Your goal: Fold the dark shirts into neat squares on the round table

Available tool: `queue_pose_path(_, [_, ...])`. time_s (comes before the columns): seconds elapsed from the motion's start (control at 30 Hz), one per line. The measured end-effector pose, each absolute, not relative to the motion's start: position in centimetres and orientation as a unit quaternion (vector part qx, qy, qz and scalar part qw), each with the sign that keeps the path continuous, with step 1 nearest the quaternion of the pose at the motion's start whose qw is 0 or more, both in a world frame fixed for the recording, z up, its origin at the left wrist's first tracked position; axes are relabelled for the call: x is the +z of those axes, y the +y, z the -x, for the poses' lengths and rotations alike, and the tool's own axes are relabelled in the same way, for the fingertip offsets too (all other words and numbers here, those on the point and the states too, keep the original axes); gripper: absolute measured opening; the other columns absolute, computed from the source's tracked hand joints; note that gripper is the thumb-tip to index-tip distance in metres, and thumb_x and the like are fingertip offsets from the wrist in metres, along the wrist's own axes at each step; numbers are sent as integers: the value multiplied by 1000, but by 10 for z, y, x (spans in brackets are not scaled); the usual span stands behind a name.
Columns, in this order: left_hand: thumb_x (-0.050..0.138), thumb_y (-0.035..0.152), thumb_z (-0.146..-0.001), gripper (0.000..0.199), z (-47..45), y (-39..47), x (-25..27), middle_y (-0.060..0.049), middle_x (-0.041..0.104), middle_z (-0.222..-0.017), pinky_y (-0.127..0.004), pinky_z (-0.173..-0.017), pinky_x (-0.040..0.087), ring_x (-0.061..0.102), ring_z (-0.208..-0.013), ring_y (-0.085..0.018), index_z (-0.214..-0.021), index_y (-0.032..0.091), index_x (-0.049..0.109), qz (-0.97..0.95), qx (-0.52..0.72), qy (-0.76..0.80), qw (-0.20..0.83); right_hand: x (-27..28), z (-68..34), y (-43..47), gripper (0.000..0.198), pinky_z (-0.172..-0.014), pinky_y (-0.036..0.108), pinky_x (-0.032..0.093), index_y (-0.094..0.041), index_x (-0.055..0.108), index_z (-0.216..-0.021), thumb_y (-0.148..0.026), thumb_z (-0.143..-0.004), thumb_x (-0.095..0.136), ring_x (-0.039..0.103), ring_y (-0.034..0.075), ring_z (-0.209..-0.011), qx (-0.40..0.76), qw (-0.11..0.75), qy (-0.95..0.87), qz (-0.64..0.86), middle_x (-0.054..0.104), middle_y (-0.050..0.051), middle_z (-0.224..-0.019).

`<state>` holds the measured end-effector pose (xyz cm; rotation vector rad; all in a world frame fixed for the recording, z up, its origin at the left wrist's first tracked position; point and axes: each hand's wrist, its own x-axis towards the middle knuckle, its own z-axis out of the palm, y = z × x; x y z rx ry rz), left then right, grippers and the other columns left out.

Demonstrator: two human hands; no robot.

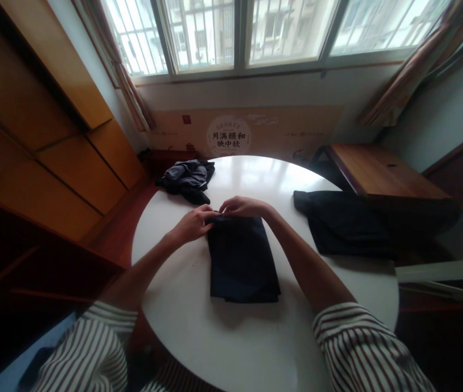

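A dark navy folded garment (244, 261) lies flat in the middle of the white round table (190, 337); its exact kind I cannot make out. At its far left corner, my left hand (194, 223) has its fingers closed on the cloth edge. My right hand (240, 206) pinches the same far edge just to the right, the fingertips of both hands nearly meeting. The fabric between the fingers is mostly hidden. The near edge of the garment shows slightly uneven layers.
A crumpled heap of grey and black clothes (186, 177) sits at the table's far left. Another dark folded garment (348, 223) lies at the right edge. Beyond it stands a wooden desk (395, 171). Wooden cabinets (60, 136) line the left, and barred windows (235, 32) are ahead.
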<state>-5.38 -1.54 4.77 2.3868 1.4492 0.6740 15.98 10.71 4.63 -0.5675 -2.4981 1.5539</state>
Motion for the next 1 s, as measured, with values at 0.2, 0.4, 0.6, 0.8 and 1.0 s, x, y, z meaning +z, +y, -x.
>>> queue_pose_path(0.2, [54,18,-90,31,60,6,26,-8,73,-98,-27,-80,48,66,-86,-18,-116,18,71,-837,258,452,169,47,-162,107,39,-70,25,43,-9,75,-103,-41,-81,68,58,15,-77,474,78,-856,189,73,6,-87])
queue_pose_path(0.4, [54,26,-90,29,57,5,6,-3,73,-86,-22,-65,47,64,-71,-15,-112,18,72,-737,335,526,262,48,-158,102,45,-68,26,42,-12,76,-104,-49,-79,69,58,16,-75,442,47,-867,223,73,4,-85])
queue_pose_path(0.6, [55,26,-84,28,53,10,-1,-2,65,-66,-20,-44,33,46,-47,-9,-99,12,74,-638,382,551,379,43,-155,105,36,-69,26,43,-15,78,-101,-39,-75,74,59,17,-75,408,47,-879,242,74,3,-85])
queue_pose_path(0.8, [52,16,-85,25,53,-8,26,-10,64,-104,-24,-62,49,60,-76,-15,-99,15,73,-731,382,536,183,44,-152,100,39,-60,25,37,-12,77,-91,-48,-80,65,50,13,-65,394,42,-882,255,66,1,-71])
queue_pose_path(1.0, [52,15,-91,33,20,-92,41,-9,60,-105,-32,-85,52,61,-94,-21,-121,18,63,-854,253,448,74,42,-140,86,33,-56,25,33,-11,73,-80,-42,-82,62,43,11,-59,353,95,-892,267,57,-1,-62])
